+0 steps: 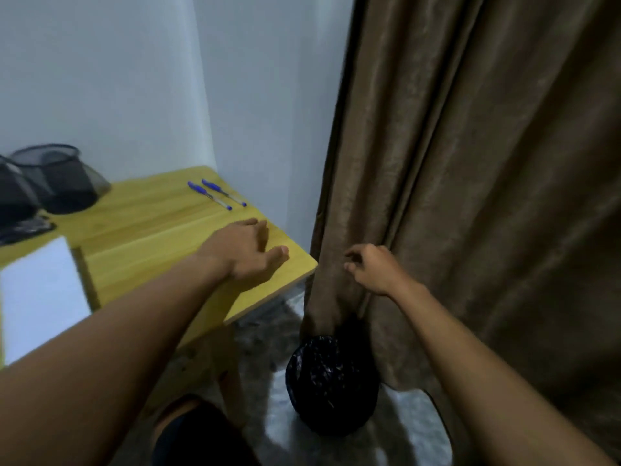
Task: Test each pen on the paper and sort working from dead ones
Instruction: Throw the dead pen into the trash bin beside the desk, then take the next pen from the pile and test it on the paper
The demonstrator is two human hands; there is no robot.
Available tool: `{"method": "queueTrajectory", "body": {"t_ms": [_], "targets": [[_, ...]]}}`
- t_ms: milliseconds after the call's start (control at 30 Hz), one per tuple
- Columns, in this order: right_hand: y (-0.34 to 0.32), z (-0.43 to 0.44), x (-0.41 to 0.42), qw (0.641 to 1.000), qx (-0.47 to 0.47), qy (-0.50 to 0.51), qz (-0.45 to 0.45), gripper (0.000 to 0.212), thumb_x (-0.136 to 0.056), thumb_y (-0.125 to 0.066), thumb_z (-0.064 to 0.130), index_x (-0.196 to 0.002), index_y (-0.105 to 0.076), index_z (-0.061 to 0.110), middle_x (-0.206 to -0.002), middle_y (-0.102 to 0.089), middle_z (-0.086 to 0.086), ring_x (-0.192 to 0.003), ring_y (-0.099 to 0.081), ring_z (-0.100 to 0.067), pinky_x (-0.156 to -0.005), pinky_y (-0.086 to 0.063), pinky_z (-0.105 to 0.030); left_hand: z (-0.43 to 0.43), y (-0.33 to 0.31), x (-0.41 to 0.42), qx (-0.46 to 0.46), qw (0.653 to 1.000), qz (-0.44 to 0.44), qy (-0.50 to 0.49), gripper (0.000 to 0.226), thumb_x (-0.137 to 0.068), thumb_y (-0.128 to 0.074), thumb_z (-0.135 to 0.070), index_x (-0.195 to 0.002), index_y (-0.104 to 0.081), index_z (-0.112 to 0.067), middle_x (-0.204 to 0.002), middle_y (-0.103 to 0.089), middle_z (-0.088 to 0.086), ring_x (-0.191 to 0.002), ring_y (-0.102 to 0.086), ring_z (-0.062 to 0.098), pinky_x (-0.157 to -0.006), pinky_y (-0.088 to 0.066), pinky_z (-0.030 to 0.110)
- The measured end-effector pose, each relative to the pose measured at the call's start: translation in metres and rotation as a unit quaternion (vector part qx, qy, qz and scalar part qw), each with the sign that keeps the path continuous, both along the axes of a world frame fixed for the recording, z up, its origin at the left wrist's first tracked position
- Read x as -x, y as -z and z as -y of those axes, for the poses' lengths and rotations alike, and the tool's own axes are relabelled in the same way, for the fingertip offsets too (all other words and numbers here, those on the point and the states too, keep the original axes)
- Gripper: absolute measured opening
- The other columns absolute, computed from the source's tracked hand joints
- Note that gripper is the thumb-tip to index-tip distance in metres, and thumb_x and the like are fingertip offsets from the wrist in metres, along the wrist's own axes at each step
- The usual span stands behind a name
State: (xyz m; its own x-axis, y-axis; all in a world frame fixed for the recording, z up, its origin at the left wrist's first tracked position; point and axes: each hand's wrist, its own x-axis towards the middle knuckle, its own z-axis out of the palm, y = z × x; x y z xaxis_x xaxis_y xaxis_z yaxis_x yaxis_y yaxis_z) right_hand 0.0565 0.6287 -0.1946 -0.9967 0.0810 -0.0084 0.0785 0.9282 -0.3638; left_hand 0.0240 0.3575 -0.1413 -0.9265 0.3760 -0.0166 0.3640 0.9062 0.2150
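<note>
Pens [209, 195]: two, blue, side by side and parallel on the far right part of the table [151, 227], just short of the far edge by the wall. Long axes slanting from far left to near right, with thicker blue ends far left and thin ends toward the right edge. Seemingly not touching each other.

Left grip [250, 253]: flat on the table by the near right corner, palm down, fingers relaxed, grasping nothing. Near the pens, on their near side and a little to the right. Reach from here: toward the far side and slightly left, thin ends first. Only bare wood between.

Right grip [373, 269]: off the table, past the right edge, in front of the curtain [487, 163] and above the bin [331, 381] on the floor. Fingers loosely curled, apparently empty. Well apart from the pens, with the table corner between; clearly the farther of the two.

Paper [40, 290]: near left on the table, well apart from the pens, beyond the left forearm. Two mesh cups [60, 176] far left, by the wall.

Probably next: picking up one pen and carrying it left to the paper. Easier for the left grip, or for the right only after swinging back over the corner. Little room between the pens and the right edge, so some risk of rolling one off with a sideways nudge. Better to pinch across the barrel from above than to sweep.
</note>
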Motion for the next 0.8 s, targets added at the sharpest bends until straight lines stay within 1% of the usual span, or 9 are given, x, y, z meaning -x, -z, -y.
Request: {"method": "queueTrajectory", "body": {"t_ms": [67, 167, 267, 433, 533, 600, 667, 700, 800], "targets": [[-0.035, 0.016, 0.003, 0.999, -0.013, -0.020, -0.026, 0.041, -0.095, -0.064, 0.033, -0.131, -0.066, 0.016, -0.125, -0.072, -0.009, -0.121, -0.063, -0.029, -0.098, -0.048, -0.031, 0.013, -0.017, -0.001, -0.033, 0.999, -0.019, -0.008, 0.081, -0.090, -0.050, -0.064, -0.147, -0.043, -0.008, -0.150, -0.047, 0.013, -0.138, -0.043, 0.030, -0.110, -0.038, 0.038], [-0.077, 0.051, 0.012, 0.997, -0.019, -0.061, -0.045, 0.044, -0.093, -0.066, 0.039, -0.129, -0.066, 0.015, -0.117, -0.074, -0.008, -0.117, -0.065, -0.028, -0.094, -0.049, -0.031, 0.045, -0.044, -0.005, -0.042, 0.998, -0.043, -0.034, 0.073, -0.089, -0.056, -0.059, -0.140, -0.051, -0.009, -0.140, -0.057, 0.013, -0.131, -0.051, 0.030, -0.104, -0.043, 0.037], [-0.106, 0.093, 0.023, 0.994, -0.016, -0.098, -0.047, 0.050, -0.091, -0.066, 0.046, -0.131, -0.064, 0.016, -0.111, -0.075, -0.006, -0.116, -0.064, -0.025, -0.095, -0.050, -0.033, 0.084, -0.067, -0.015, -0.037, 0.995, -0.061, -0.064, 0.068, -0.090, -0.058, -0.056, -0.138, -0.054, -0.008, -0.141, -0.058, 0.010, -0.130, -0.052, 0.028, -0.105, -0.043, 0.036], [-0.136, 0.178, 0.034, 0.984, -0.016, -0.173, -0.050, 0.050, -0.092, -0.063, 0.048, -0.133, -0.062, 0.019, -0.125, -0.068, -0.006, -0.117, -0.062, -0.026, -0.094, -0.050, -0.036, 0.162, -0.089, -0.036, -0.025, 0.987, -0.089, -0.129, 0.067, -0.089, -0.057, -0.057, -0.136, -0.056, -0.009, -0.139, -0.059, 0.008, -0.129, -0.054, 0.027, -0.105, -0.044, 0.036], [-0.144, 0.230, 0.038, 0.974, -0.011, -0.219, -0.058, 0.048, -0.094, -0.063, 0.045, -0.133, -0.063, 0.017, -0.127, -0.067, -0.007, -0.114, -0.062, -0.027, -0.087, -0.047, -0.033, 0.208, -0.091, -0.049, -0.020, 0.981, -0.102, -0.167, 0.058, -0.090, -0.056, -0.054, -0.123, -0.064, -0.007, -0.126, -0.067, 0.012, -0.117, -0.060, 0.030, -0.091, -0.048, 0.035], [-0.143, 0.263, 0.041, 0.968, -0.004, -0.244, -0.052, 0.050, -0.094, -0.063, 0.045, -0.135, -0.061, 0.016, -0.127, -0.068, -0.008, -0.114, -0.063, -0.026, -0.091, -0.048, -0.034, 0.235, -0.089, -0.056, -0.026, 0.974, -0.110, -0.194, 0.046, -0.089, -0.058, -0.050, -0.110, -0.068, -0.010, -0.108, -0.071, 0.010, -0.106, -0.063, 0.031, -0.078, -0.049, 0.034], [-0.140, 0.294, 0.045, 0.963, 0.002, -0.265, -0.045, 0.050, -0.093, -0.064, 0.044, -0.135, -0.061, 0.016, -0.128, -0.068, -0.009, -0.116, -0.062, -0.026, -0.097, -0.049, -0.036, 0.258, -0.085, -0.062, -0.035, 0.967, -0.113, -0.226, 0.035, -0.088, -0.060, -0.044, -0.095, -0.066, -0.010, -0.089, -0.068, 0.008, -0.096, -0.064, 0.032, -0.067, -0.043, 0.033], [-0.137, 0.308, 0.047, 0.961, 0.002, -0.273, -0.043, 0.050, -0.093, -0.064, 0.044, -0.135, -0.061, 0.016, -0.130, -0.067, -0.008, -0.118, -0.061, -0.026, -0.098, -0.049, -0.037, 0.269, -0.081, -0.063, -0.039, 0.963, -0.110, -0.242, 0.034, -0.088, -0.061, -0.042, -0.094, -0.066, -0.008, -0.089, -0.068, 0.009, -0.095, -0.064, 0.032, -0.067, -0.045, 0.034], [-0.129, 0.348, 0.056, 0.952, -0.002, -0.302, -0.040, 0.048, -0.093, -0.063, 0.042, -0.134, -0.062, 0.016, -0.133, -0.064, -0.005, -0.121, -0.060, -0.026, -0.095, -0.047, -0.033, 0.300, -0.068, -0.065, -0.057, 0.952, -0.109, -0.280, 0.040, -0.086, -0.061, -0.039, -0.111, -0.069, -0.008, -0.111, -0.071, 0.013, -0.106, -0.063, 0.032, -0.085, -0.053, 0.043]]}}
